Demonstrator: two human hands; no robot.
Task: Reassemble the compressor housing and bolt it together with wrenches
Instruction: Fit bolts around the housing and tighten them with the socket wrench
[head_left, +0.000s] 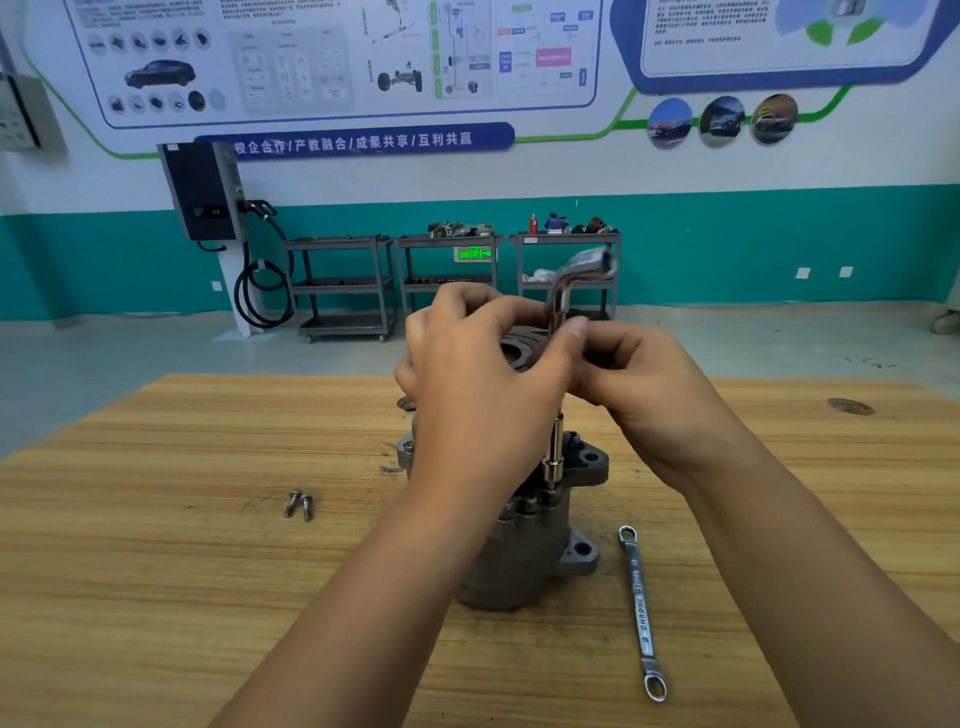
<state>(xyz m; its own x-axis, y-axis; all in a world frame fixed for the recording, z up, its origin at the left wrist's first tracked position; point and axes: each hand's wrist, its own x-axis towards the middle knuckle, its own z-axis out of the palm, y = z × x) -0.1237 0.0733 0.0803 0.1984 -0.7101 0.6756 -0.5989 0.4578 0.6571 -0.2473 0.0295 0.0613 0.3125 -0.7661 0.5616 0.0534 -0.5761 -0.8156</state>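
Note:
The grey metal compressor housing (524, 556) stands upright in the middle of the wooden table (156, 571). An L-shaped socket wrench (558, 306) stands vertically, its socket end set on a bolt on the housing's top. My left hand (478, 374) and my right hand (628, 374) both curl around the wrench's shaft above the housing, fingers meeting. My left forearm hides much of the housing's top. Two loose bolts (300, 504) lie on the table to the left. A chrome ring spanner (641, 610) lies to the right of the housing.
A dark ring-shaped part (519, 348) lies behind my hands, partly hidden. A small round metal piece (850, 406) sits at the table's far right. Beyond the table stand three metal carts (343, 283) and a wall charger (202, 192).

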